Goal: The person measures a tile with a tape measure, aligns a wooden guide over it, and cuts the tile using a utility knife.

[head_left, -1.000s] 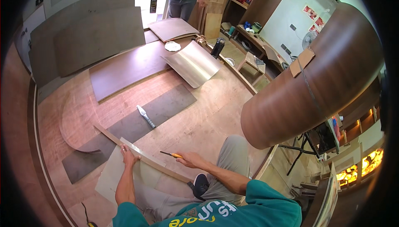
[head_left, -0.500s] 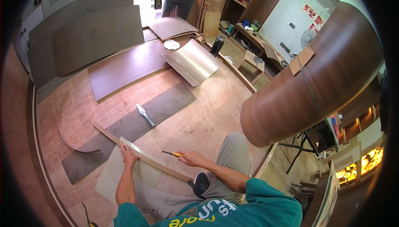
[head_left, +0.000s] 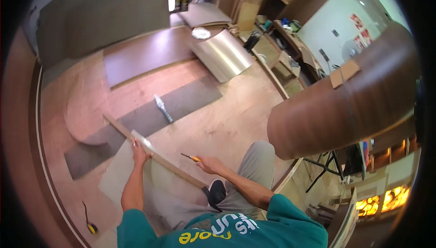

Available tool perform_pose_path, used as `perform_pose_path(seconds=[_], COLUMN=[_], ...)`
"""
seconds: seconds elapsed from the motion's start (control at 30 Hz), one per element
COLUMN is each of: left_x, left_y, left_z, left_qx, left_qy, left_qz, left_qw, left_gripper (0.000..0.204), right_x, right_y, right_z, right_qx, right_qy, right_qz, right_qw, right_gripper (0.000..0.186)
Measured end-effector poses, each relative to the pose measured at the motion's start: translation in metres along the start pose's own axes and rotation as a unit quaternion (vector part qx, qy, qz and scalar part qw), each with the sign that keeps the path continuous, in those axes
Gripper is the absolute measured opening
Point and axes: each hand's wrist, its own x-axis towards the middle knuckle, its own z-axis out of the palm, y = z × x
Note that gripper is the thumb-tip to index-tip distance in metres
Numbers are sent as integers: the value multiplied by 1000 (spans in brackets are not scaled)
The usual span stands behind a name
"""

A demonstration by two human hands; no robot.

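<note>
Holding the long narrow brown wooden strip with the left hand, fingers bent over its upper half; can't tell if the same grip also pinches the large pale grey-beige sheet beneath it. Right hand is closed around a slim orange-handled tool with a thin dark tip, held up near the strip but not on it. Key relation: strip's long axis runs diagonally, far end upper left, near end lower right by the black shoe; contact with the shoe unclear. From the right hand, the strip lies to the left and toward the body, with the tool's tip aimed left and slightly away, at a slant to the strip's upper part. Left hand is nearer, being on the strip; right hand is apart from it, a gap of pinkish-brown plywood surface between. Strip's far end crosses over a long dark grey flat panel, which carries a silver-and-grey tapered hand tool, farther out than both hands and touched by neither. Grey-trousered knee is to the right of the right hand. Small yellow-and-black item sits lower left, exact kind unclear, well apart from the strip.
</note>
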Motion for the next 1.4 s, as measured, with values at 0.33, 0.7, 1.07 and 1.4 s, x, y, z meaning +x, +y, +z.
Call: perform_pose_path(seconds=[0.33,0.7,1.07,1.4], left_x=[4,-5,-3,-4], left_y=[24,17,14,11], left_z=[-5,-11,-10,-9], left_qx=[0,-19,-41,-30], left_qy=[-42,-3,-8,-10], left_qz=[-22,-2,2,1], left_qw=[999,1000,999,999], left_gripper=[125,121,122,118], right_x=[119,211,260,269], right_y=[-1,-94,-110,-120], right_z=[82,91,99,98], right_qx=[79,143,95,106], right_qy=[43,11,-4,-38], right_qz=[-27,-76,-87,-74], right_qw=[996,987,992,991], right_gripper=[37,36,31,37])
